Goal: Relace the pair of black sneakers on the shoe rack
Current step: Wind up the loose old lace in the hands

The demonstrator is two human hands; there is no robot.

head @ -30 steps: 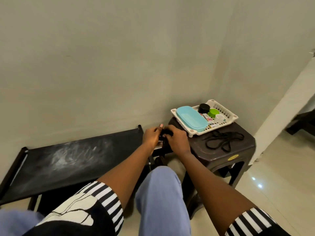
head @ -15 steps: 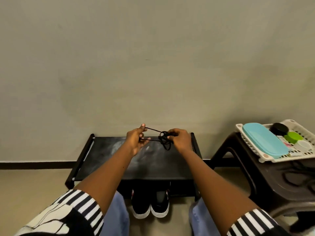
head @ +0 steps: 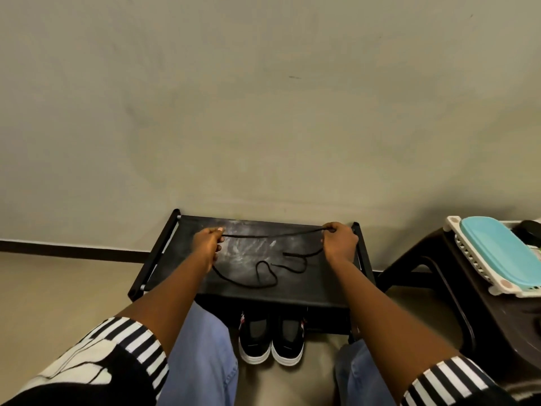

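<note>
left hand (head: 209, 244): thumb and fingertips pinch the shoelace (head: 272, 235), other fingers curled in; held over the left part of the shoe rack (head: 307, 288) top.
right hand: my right hand (head: 339, 241) is curled tight round the lace near the rack's right rear corner.
shoelace: black; one span pulled straight between my two hands. The slack drops from each hand and lies in loose loops on the rack top.
shoe rack: black, against the wall, whitish smears on the top shelf.
black sneakers (head: 254, 341): pair side by side on the level under the top shelf, white soles, toes toward me, between my knees.
stool (head: 468, 303): dark, just right of the rack; carries a white basket (head: 480, 268) with a teal lid (head: 503, 253) on it.
</note>
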